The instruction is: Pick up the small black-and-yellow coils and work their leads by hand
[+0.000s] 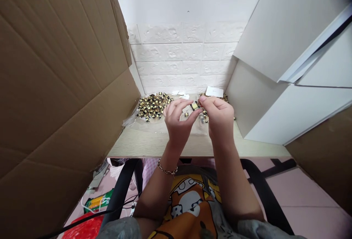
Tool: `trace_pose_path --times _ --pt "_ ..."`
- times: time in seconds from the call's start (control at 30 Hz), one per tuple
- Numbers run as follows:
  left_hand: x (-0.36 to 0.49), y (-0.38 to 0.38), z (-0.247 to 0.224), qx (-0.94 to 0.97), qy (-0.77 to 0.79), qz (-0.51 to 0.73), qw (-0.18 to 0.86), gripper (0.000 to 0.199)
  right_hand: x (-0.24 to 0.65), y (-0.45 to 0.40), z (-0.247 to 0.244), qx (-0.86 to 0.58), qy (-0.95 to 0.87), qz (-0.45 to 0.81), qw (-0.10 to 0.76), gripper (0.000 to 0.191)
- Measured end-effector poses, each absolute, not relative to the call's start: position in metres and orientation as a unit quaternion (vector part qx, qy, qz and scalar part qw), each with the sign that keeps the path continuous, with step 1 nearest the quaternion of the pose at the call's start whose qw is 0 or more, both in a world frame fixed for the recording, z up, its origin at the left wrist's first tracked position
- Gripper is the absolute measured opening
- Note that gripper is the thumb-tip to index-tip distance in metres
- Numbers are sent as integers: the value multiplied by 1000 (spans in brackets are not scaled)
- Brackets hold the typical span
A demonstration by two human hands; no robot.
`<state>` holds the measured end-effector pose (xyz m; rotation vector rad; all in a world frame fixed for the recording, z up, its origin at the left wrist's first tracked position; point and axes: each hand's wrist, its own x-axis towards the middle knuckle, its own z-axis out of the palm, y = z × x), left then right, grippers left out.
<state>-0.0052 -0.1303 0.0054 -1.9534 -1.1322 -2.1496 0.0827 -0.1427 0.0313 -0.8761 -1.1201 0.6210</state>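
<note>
Printed shirt: nearest of all, orange, yellow and white figures on it, between the two forearms.
Chair arms: black, one at near left, one at near right.
Near-left floor: a red bag and a green-and-yellow packet, with a black cable crossing in front.
Left hand: over the table, thumb and forefinger curved apart like a C, the other fingers loosely bent; a chain bracelet circles the wrist.
Right hand: just beside the left, thumb and forefinger brought together at the right end of the component, the remaining fingers folded in.
Yellow-and-black component: between the two hands, tilted, thin pins towards the left; I cannot tell which fingers bear it.
Loose piece: small, yellow and black, below the left hand's gap.
Left pile: many similar pieces on clear plastic, far left on the pale table.
Right pile: more pieces, partly hidden behind the right hand.
White card: at the far edge of the right pile.
Sides: brown cardboard left, white panels right.
Far end: white brick-patterned wall.
</note>
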Motion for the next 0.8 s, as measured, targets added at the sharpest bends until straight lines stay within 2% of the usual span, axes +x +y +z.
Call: trace_pose_path --times 0.43,0.5,0.57,0.7,0.8 --pt "-7 -134 10 -632 -378 -676 42 19 83 -140 24 -364 -524 262 724 14" --pt "-8 -134 9 -632 -382 -673 42 19 84 -141 24 -383 -534 199 727 16" --pt "-9 -133 8 -634 -388 -667 48 18 85 -145 26 -409 -564 83 713 22" --pt "-10 -132 7 -645 -411 -640 81 14 88 -152 31 -457 -642 -145 599 13" --pt "-11 -132 6 -656 -427 -614 95 13 89 -154 32 -482 -665 -202 532 9"
